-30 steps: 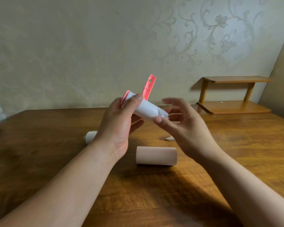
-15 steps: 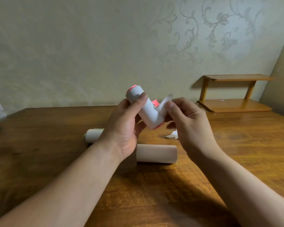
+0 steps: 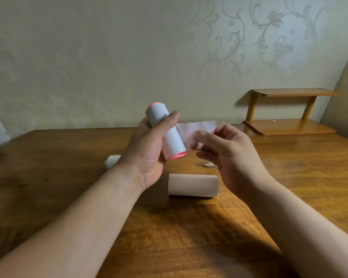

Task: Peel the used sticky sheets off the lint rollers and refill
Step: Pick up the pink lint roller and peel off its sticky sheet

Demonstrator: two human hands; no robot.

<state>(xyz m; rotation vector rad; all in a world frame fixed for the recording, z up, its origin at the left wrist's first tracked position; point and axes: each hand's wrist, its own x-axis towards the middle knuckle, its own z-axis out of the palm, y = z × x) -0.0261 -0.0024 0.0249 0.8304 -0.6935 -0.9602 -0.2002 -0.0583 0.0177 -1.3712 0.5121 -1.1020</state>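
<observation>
I see my left hand (image 3: pixel 149 155) wrapped round the pink-capped lint roller (image 3: pixel 170 135), which is tilted above the surface (image 3: pixel 64 177). My right hand (image 3: pixel 229 155) pinches the sticky sheet (image 3: pixel 199 128) stretched sideways off the roller. A beige roll (image 3: pixel 193 185) lies on the surface below.

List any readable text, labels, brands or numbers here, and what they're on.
None readable. The white lint roller in the left hand, the peeled sheet pinched by the right hand and the beige roll on the table all show blank surfaces. The wallpaper carries only scroll patterns, no lettering.
</observation>
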